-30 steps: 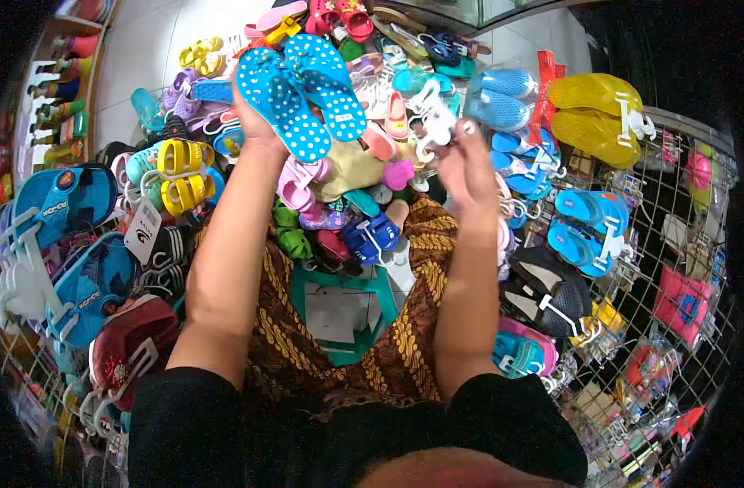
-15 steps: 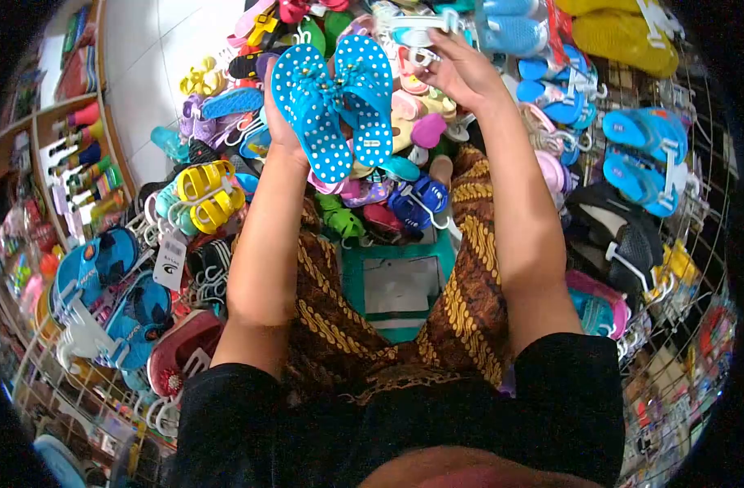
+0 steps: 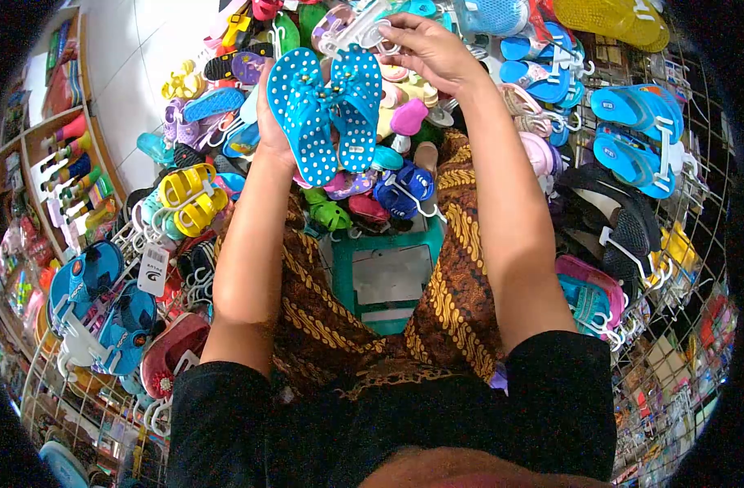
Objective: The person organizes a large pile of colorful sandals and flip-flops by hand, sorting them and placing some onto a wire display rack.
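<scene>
My left hand point(image 3: 274, 122) is closed around the outer side of a pair of blue flip-flops point(image 3: 313, 134) with white polka dots and bow-like flowers on the straps. The pair stands with soles facing me, heels down, above the heap of footwear. In my right hand point(image 3: 430, 54), thumb and fingers pinch the round end of a clear white plastic shoe hanger point(image 3: 357, 29). The hanger slants just above the toe ends of the flip-flops and overlaps the right one's tip in this view.
A heap of footwear surrounds my knees, with yellow sandals point(image 3: 191, 201) at left and dark blue sandals point(image 3: 404, 189) in front. Wire racks hold blue flip-flops point(image 3: 632, 138) on the right. A green stool point(image 3: 343, 272) shows between my legs. Shelves point(image 3: 95, 146) stand at left.
My right hand has brought the hanger left, from beyond the flip-flops to over their toe ends, and tilted it. The flip-flops have shifted slightly left in view.
</scene>
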